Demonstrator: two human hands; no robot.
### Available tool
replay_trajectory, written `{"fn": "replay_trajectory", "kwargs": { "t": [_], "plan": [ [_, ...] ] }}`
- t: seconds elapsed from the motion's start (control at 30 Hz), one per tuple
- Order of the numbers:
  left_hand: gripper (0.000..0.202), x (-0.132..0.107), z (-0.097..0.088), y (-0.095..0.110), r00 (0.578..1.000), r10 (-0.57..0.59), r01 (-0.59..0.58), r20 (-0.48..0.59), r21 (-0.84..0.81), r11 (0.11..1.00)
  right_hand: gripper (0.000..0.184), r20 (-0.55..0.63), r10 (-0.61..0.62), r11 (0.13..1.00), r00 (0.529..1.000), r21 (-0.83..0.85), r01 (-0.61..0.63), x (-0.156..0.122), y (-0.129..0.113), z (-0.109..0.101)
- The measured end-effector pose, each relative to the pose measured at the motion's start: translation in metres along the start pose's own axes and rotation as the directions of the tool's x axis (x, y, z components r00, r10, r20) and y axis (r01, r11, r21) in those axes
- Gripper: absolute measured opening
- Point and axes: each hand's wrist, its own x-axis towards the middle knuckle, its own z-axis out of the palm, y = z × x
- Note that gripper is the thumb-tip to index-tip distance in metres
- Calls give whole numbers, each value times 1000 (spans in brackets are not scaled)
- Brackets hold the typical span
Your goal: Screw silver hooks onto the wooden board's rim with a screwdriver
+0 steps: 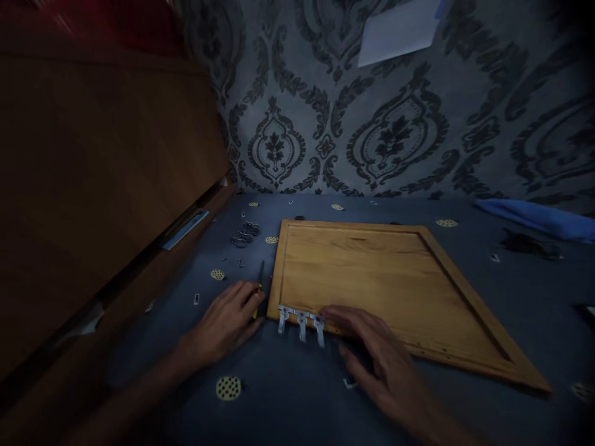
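Note:
A wooden cabinet door with a raised frame lies flat on a dark blue patterned cloth. Three metal hinges sit side by side on its near edge, arms pointing toward me. My left hand is closed around the yellow-and-black handle of a screwdriver, just left of the door's corner. The tool's dark shaft points away from me. At the rightmost hinge, my right hand rests its stretched fingertips on the door's edge, thumb apart below it.
Dark metal rings or loops and several small screws lie left of the door. A wooden cabinet stands along the left. Patterned wall covering rises behind. A blue cloth and a dark object lie at the right.

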Motion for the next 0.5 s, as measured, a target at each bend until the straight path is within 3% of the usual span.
{"fn": "replay_trajectory", "kwargs": {
  "t": [0.1,0.23,0.37,0.5],
  "plan": [
    [39,-5,-10,-6,998,-16,20,65,-73,997,37,-5,5,1000,1000,-10,-5,2,0,-1],
    [28,-4,-16,-30,989,-127,138,78,-144,980,36,0,14,1000,1000,-6,-14,0,2,3],
    [21,7,-13,-75,929,-369,371,42,-76,926,38,-10,34,999,999,13,-34,-5,7,10],
    [27,20,-5,-107,876,-476,477,77,10,879,38,-27,44,999,999,26,-43,-6,9,11]
  ]
}}
